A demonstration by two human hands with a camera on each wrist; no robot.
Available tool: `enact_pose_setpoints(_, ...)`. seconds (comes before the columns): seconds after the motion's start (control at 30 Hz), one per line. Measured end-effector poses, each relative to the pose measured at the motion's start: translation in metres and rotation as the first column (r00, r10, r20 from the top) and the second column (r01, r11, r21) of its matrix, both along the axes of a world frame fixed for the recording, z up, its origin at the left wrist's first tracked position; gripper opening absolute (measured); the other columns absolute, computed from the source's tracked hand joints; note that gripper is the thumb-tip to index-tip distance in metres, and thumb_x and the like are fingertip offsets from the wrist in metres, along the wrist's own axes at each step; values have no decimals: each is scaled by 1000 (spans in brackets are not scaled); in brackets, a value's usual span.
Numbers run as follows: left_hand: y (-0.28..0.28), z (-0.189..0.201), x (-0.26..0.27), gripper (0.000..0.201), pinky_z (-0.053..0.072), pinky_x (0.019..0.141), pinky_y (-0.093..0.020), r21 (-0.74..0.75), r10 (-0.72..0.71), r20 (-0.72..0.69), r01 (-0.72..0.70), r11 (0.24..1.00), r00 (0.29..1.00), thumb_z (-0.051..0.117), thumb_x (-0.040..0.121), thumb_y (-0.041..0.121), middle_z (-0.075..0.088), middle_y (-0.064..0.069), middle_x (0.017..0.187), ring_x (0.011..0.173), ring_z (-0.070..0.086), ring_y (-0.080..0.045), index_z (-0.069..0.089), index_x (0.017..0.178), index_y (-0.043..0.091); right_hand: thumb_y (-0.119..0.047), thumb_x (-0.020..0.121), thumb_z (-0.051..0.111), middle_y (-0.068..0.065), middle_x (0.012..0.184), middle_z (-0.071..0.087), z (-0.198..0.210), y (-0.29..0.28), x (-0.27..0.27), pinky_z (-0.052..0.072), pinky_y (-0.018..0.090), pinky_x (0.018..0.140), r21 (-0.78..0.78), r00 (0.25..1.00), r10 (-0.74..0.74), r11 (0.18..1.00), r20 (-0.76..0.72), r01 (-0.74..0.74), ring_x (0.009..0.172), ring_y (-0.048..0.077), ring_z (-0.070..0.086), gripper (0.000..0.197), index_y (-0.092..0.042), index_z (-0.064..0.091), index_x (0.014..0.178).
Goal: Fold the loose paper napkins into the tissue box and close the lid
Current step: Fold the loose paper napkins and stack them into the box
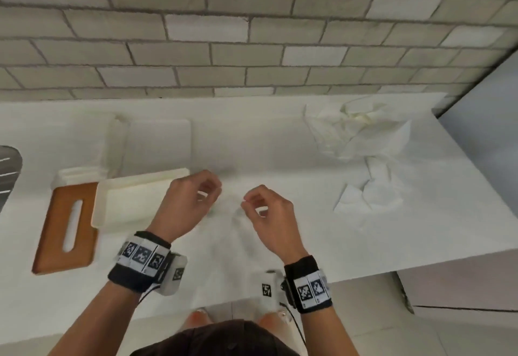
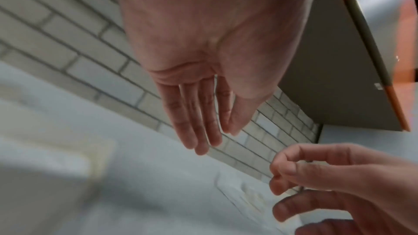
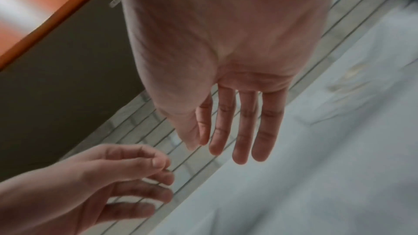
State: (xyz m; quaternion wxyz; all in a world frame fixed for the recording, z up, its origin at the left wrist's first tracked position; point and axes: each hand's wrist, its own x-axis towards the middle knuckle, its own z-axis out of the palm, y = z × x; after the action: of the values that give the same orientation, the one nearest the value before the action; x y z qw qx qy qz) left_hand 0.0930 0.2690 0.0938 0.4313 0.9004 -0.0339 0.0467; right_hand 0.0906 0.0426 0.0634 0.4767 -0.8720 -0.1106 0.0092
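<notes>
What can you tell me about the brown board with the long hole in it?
The wooden lid lies flat on the white counter, left of the left hand. It looks like brown wood, a rectangle with rounded corners and one long slot in its middle. Its right edge lies against the open cream tissue box, perhaps slightly under it. No hand touches it.
</notes>
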Motion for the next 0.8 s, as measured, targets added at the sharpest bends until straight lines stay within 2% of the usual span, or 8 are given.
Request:
enact_pose_setpoints(0.1, -79, -35, 10, 15, 62, 79, -32, -28, -36, -94, 33, 999, 995, 76, 94, 19, 76, 16, 85, 83, 74, -3, 71, 88, 32, -22, 101, 72, -18, 94, 75, -20, -98, 2, 62, 28, 74, 9, 980, -199, 980, -10, 199, 90, 5, 74, 10, -30, 69, 96)
enact_pose_setpoints(0.2, -159, -68, 29, 9, 61, 82, -37, 54, -118, -192, 130, 990, 974, 72, 94, 29, 73, 20, 85, 83, 71, 0, 68, 88, 34, -17, 101, 70, -14, 92, 75, -47, -204, 23, 63, 31, 73, -114, 922, -387, 916, 1, 384, 84, 7, 74, 13, -29, 68, 97)
enact_pose_setpoints(0.27, -216, -81, 46, 5, 59, 85, -39, 118, -188, -206, 215, 969, 960, 72, 96, 34, 70, 21, 94, 91, 67, -2, 67, 96, 35, -18, 101, 69, -7, 99, 75, -59, -270, 45, 62, 35, 75, -222, 889, -457, 864, 30, 451, 87, 14, 74, 10, -27, 67, 105)
enact_pose_setpoints(0.37, -291, -97, 75, 25, 54, 91, -39, 218, -316, -173, 349, 912, 933, 72, 96, 37, 61, 14, 119, 112, 57, -12, 62, 119, 31, -28, 99, 72, -3, 110, 73, -64, -348, 83, 61, 38, 79, -306, 882, -470, 833, 46, 460, 92, 16, 72, 15, -25, 66, 113)
enact_pose_setpoints(0.5, -351, -127, 112, 52, 48, 103, -36, 278, -446, -193, 485, 829, 874, 74, 92, 35, 51, 9, 144, 129, 42, -16, 52, 138, 24, -45, 91, 82, -4, 125, 64, -69, -396, 137, 58, 40, 91, -308, 943, -308, 916, -124, 258, 101, 18, 68, 44, -29, 61, 127)
enact_pose_setpoints(0.6, -372, -140, 130, 33, 47, 105, -38, 296, -442, -214, 489, 821, 871, 71, 94, 26, 60, 3, 132, 121, 47, -21, 64, 125, 18, -47, 84, 85, -1, 144, 49, -82, -403, 161, 47, 47, 109, -493, 950, -41, 861, -310, -123, 127, 27, 50, 73, -42, 48, 147)
enact_pose_setpoints(0.67, -379, -139, 136, 16, 47, 101, -39, 307, -418, -211, 466, 830, 883, 67, 97, 20, 64, 2, 122, 112, 51, -21, 71, 113, 16, -41, 84, 83, -1, 136, 47, -90, -402, 168, 45, 49, 111, -508, 938, 38, 833, -344, -220, 127, 29, 47, 66, -47, 53, 142)
enact_pose_setpoints(0.8, -373, -137, 142, 9, 52, 92, -33, 223, -321, -213, 366, 903, 923, 70, 99, 17, 72, 1, 104, 94, 59, -14, 79, 98, 16, -26, 90, 78, -3, 112, 62, -99, -402, 170, 52, 39, 94, -381, 972, 24, 918, -234, -114, 106, 24, 63, 33, -41, 65, 117)
